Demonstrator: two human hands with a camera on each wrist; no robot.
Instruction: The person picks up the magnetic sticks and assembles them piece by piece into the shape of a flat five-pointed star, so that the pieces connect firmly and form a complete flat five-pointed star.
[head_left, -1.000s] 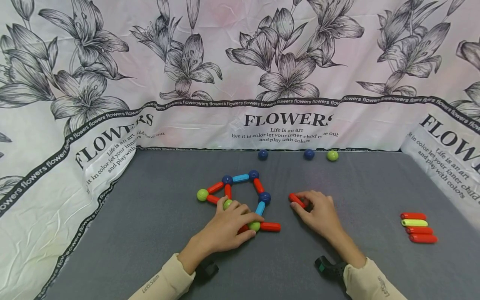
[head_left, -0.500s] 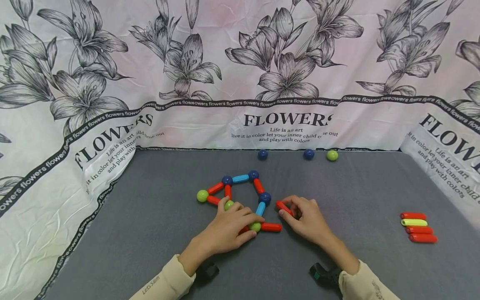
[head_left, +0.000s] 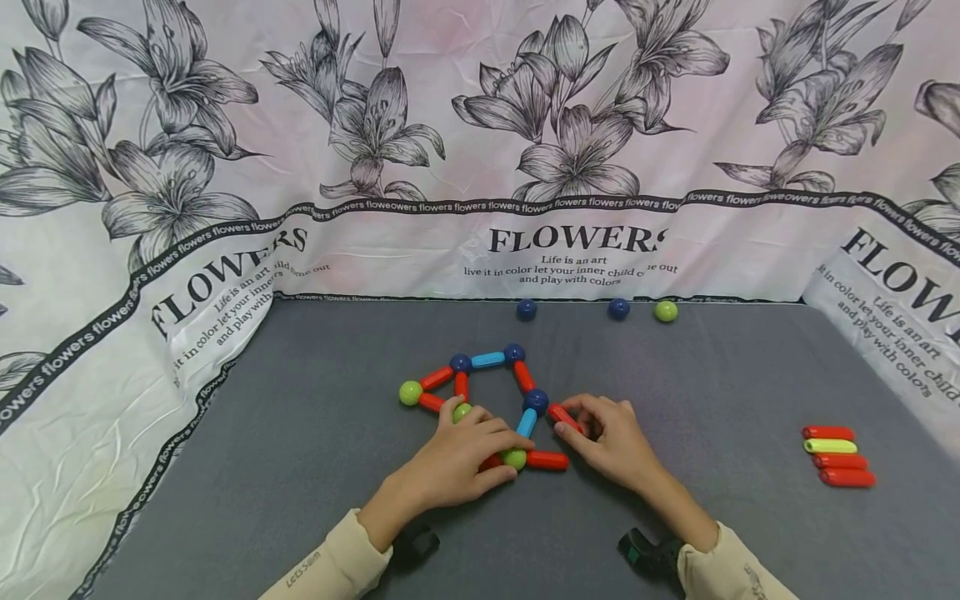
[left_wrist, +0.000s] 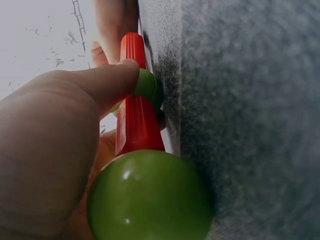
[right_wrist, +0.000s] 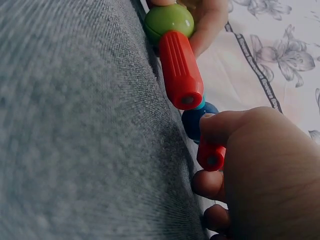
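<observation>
A flat frame of magnetic rods and balls lies on the table in the head view. My left hand (head_left: 457, 457) lies over its near side, thumb and fingers gripping the near green ball (head_left: 513, 459). From that ball a red rod (head_left: 548, 460) sticks out to the right, its other end free. Between thumb and fingers my right hand (head_left: 618, 442) pinches another red rod (head_left: 564, 418), whose far end is right at the blue ball (head_left: 536, 403) on the frame's right corner. A light blue rod (head_left: 527, 423) runs between that blue ball and the gripped green one.
Farther back on the grey table (head_left: 712, 375) sit two loose blue balls (head_left: 527, 309) and a green ball (head_left: 666, 311). At the right lie several loose rods, red ones (head_left: 847, 477) and a yellow-green one (head_left: 830, 447). Flower-printed cloth (head_left: 420, 250) rises behind.
My right hand has moved left with its red rod, up to the blue ball. The frame has shifted slightly right and nearer. The left hand keeps its grip.
</observation>
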